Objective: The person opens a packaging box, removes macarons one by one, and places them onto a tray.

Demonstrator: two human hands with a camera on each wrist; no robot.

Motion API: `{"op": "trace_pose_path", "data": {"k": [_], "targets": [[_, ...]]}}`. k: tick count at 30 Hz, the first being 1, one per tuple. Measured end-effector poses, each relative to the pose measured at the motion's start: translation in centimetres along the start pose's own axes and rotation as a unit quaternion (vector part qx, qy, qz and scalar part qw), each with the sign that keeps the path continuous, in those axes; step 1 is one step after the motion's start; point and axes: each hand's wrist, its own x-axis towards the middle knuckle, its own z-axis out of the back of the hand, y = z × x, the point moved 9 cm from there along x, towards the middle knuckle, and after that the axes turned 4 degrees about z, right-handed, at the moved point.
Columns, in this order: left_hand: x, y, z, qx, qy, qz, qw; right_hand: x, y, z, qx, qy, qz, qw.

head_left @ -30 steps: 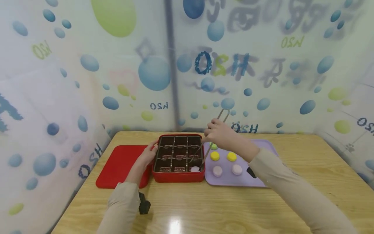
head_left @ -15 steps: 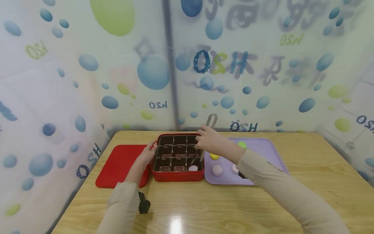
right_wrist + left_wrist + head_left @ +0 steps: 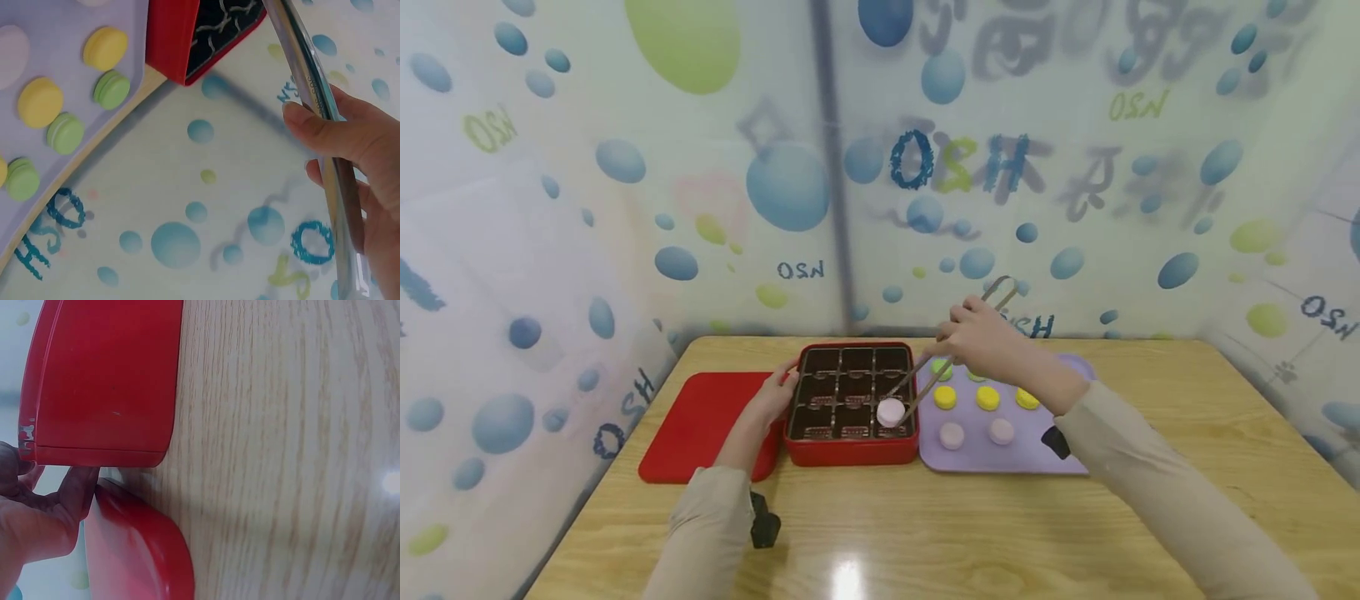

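My right hand (image 3: 981, 337) holds metal tongs (image 3: 312, 81), gripped between thumb and fingers in the right wrist view. Their tips reach down to a pale pink macaron (image 3: 891, 412) at the front right compartment of the red box (image 3: 853, 452). It looks raised above the compartment floor; whether both tips touch it is unclear. Fingers of my left hand (image 3: 772, 396) rest against the box's left side, and the left wrist view shows fingertips touching its outer wall. A dark divided insert (image 3: 857, 382) fills the box.
Right of the box lies a lilac tray (image 3: 970, 461) bearing pale pink, yellow macarons (image 3: 987, 398) and green macarons (image 3: 65, 133), several in all. A red lid (image 3: 700, 425) lies to the left. The wooden table (image 3: 925, 533) meets a patterned curtain (image 3: 797, 192) behind.
The macaron at the tongs' tips has come up from the front right compartment. My right hand has moved right and the tongs lean more. My left hand stays at the box.
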Motion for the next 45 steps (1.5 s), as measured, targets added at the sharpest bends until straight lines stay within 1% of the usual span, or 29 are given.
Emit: {"op": "trace_pose_path", "data": {"k": [6,12,17,24,29,32,34,40,43,45], "targets": [[-0.1,0.2,0.1,0.0,0.002,0.0,1.0,-2.5,-1.6,0.2,0.031,0.013,-0.037,0.9988],[-0.1,0.2,0.5,0.014,0.002,0.0,0.9999,-6.1,-3.1,-0.3,0.042,0.014,-0.074,0.9963],[-0.3,0.1,0.8,0.02,0.006,-0.007,0.9998,-9.4,-4.2,-1.2,0.048,0.044,-0.105,0.9924],[-0.4,-0.3,1.3,0.043,0.001,-0.017,0.9989,-13.6,-5.8,-2.3,0.062,0.084,-0.145,0.9839],[-0.4,-0.3,1.1,0.048,0.005,-0.015,0.9987,-16.1,-6.2,-3.4,0.067,0.116,-0.166,0.9769],[-0.3,-0.2,0.9,0.046,0.007,-0.016,0.9988,-17.1,-6.1,-4.1,0.068,0.134,-0.168,0.9742],[-0.3,-0.2,0.8,0.045,0.008,-0.017,0.9988,-17.5,-5.9,-4.4,0.064,0.139,-0.163,0.9746],[-0.3,-0.3,0.3,0.04,0.011,-0.02,0.9989,-18.3,-5.5,-4.7,0.053,0.124,-0.154,0.9788],[-0.3,-0.4,0.0,0.041,0.014,-0.021,0.9989,-19.0,-5.7,-4.5,0.057,0.122,-0.162,0.9775],[-0.4,-0.4,-0.2,0.043,0.013,-0.02,0.9988,-19.6,-6.2,-4.2,0.07,0.122,-0.178,0.9741]]}}
